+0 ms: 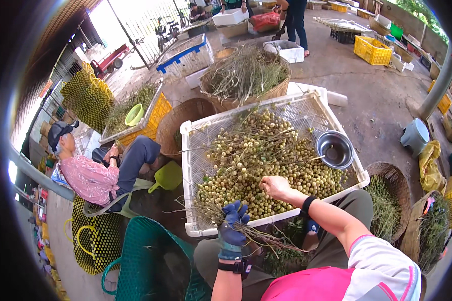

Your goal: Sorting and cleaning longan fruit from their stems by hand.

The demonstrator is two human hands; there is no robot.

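A white slatted tray point(188, 175) lies in front of me, heaped with small round yellow-brown fruits point(226, 188), longan-like, many still on thin stems. My left hand point(233, 223), in a blue-grey work glove, is closed around a bunch of thin twigs point(273, 240) at the tray's near left edge. The twigs stick out on both sides of the fist. Bare and closed in a pinch, my right hand point(277, 187) is over the middle of the fruit pile. What its fingertips hold is hidden. A steel bowl point(335, 149) rests on the tray's right side.
Beyond the tray stands a round basket point(223, 100) of bare twigs. A green woven bag point(150, 261) is at my left, near a yellow-black basket point(93, 241). A seated person point(93, 173) works at left. Baskets of twigs point(386, 200) stand at right.
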